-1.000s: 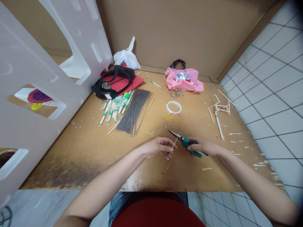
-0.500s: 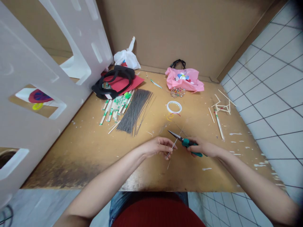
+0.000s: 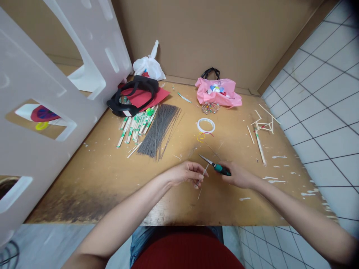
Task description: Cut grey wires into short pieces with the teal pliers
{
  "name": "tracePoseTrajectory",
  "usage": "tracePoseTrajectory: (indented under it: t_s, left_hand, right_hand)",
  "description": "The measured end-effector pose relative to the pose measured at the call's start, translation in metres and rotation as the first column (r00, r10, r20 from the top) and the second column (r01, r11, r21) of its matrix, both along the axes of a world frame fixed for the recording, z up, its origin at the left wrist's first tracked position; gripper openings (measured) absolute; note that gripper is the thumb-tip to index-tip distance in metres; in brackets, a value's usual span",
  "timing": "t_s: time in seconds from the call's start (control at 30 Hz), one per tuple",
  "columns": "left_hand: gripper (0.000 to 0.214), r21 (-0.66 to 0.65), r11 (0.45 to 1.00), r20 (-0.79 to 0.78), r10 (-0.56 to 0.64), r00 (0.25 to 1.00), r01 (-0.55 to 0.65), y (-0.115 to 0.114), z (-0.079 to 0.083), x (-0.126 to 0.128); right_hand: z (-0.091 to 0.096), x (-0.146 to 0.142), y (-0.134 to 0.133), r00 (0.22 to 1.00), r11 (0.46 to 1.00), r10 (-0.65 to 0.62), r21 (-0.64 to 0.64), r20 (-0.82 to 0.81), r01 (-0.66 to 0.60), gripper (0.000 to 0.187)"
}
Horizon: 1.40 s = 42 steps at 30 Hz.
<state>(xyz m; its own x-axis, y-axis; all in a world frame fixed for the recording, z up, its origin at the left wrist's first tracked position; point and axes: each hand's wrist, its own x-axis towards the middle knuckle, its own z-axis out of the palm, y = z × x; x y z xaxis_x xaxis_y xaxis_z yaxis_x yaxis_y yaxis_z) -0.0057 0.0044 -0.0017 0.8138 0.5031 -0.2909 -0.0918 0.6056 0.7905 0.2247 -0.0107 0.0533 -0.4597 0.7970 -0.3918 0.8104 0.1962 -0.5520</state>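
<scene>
My left hand (image 3: 186, 174) pinches a thin pale rod or wire (image 3: 202, 178) in its fingertips, and the rod's lower end sticks out below them. My right hand (image 3: 238, 175) grips needle-nose pliers (image 3: 219, 169) with teal handles, and most of the handles are hidden in my palm. The steel jaws point left and up, and their tips are close to the rod, not clearly touching it. Both hands are just above the worn wooden tabletop (image 3: 92, 179).
Several items lie farther up the table: dark wires (image 3: 158, 130), wrapped chopsticks (image 3: 136, 129), white tape (image 3: 206, 126), coloured wire (image 3: 201, 137), a pink bag (image 3: 217, 92), and a stick frame (image 3: 263, 125). A white panel (image 3: 39, 149) stands left; tiled floor lies right.
The pliers have turned in my right hand, and their teal handles now show less. My right hand has shifted slightly left. My left hand and the rod stay nearly still.
</scene>
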Motion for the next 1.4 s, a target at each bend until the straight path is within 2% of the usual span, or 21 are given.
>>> tracePoseTrajectory:
  t_s: [0.1, 0.27, 0.3, 0.37, 0.4, 0.47, 0.53, 0.57, 0.83, 1.2, 1.3, 1.37, 1.4]
  left_hand:
    - [0.029, 0.007, 1.000, -0.014, -0.014, 1.000, 0.014, 0.000, 0.002, 0.000]
    - [0.026, 0.070, 0.982, -0.001, -0.174, 0.985, 0.173, -0.004, 0.018, -0.005]
    - [0.025, 0.098, 0.985, -0.002, -0.142, 0.990, 0.142, -0.004, 0.022, -0.006]
    - [0.024, 0.162, 0.986, 0.002, 0.042, 0.999, -0.042, -0.003, 0.028, -0.009]
    - [0.024, 0.193, 0.967, 0.004, 0.168, 0.986, -0.166, -0.001, 0.030, -0.010]
    - [0.024, 0.245, 0.891, -0.006, 0.396, 0.918, -0.383, 0.003, 0.030, -0.010]
    - [0.026, 0.268, 0.836, -0.038, 0.507, 0.861, -0.479, 0.005, 0.027, -0.008]
    - [0.027, 0.270, 0.831, -0.058, 0.519, 0.853, -0.487, 0.006, 0.025, -0.006]
    - [0.025, 0.238, 0.878, -0.095, 0.448, 0.889, -0.416, -0.002, 0.010, 0.007]
    - [0.032, 0.120, 0.944, -0.058, 0.315, 0.947, -0.307, -0.004, 0.010, 0.008]
    - [0.033, 0.157, 0.919, -0.008, 0.368, 0.930, -0.362, -0.001, 0.011, 0.006]
    - [0.031, 0.227, 0.868, 0.018, 0.449, 0.893, -0.441, 0.002, 0.010, 0.004]
    - [0.028, 0.286, 0.826, 0.024, 0.501, 0.865, -0.486, 0.004, 0.009, 0.003]
  right_hand:
    - [-0.004, 0.003, 0.004, 0.997, 0.998, 0.001, 0.063, 0.071, -0.005, 0.015]
    - [-0.004, 0.007, 0.011, 0.982, 0.988, -0.059, 0.149, 0.178, 0.032, 0.017]
    - [-0.002, 0.006, 0.010, 0.979, 0.991, -0.041, 0.134, 0.200, 0.015, 0.017]
    - [0.002, 0.003, 0.007, 0.970, 0.996, 0.028, 0.074, 0.241, -0.047, 0.015]
    - [0.005, 0.000, 0.005, 0.964, 0.996, 0.066, 0.043, 0.259, -0.080, 0.014]
    - [0.011, -0.007, 0.000, 0.949, 0.991, 0.127, 0.002, 0.288, -0.133, 0.012]
    - [0.015, -0.013, -0.004, 0.937, 0.985, 0.169, -0.011, 0.305, -0.174, 0.012]
    - [0.017, -0.016, -0.006, 0.932, 0.981, 0.188, -0.008, 0.310, -0.195, 0.012]
    - [0.022, -0.027, -0.011, 0.897, 0.959, 0.273, -0.020, 0.349, -0.284, 0.015]
    - [0.027, -0.032, -0.010, 0.903, 0.953, 0.304, -0.074, 0.303, -0.295, 0.009]
    - [0.027, -0.032, -0.010, 0.901, 0.948, 0.317, -0.103, 0.297, -0.300, 0.012]
    - [0.025, -0.029, -0.012, 0.894, 0.944, 0.330, -0.099, 0.304, -0.314, 0.015]
    - [0.024, -0.026, -0.013, 0.892, 0.943, 0.333, -0.094, 0.306, -0.320, 0.016]
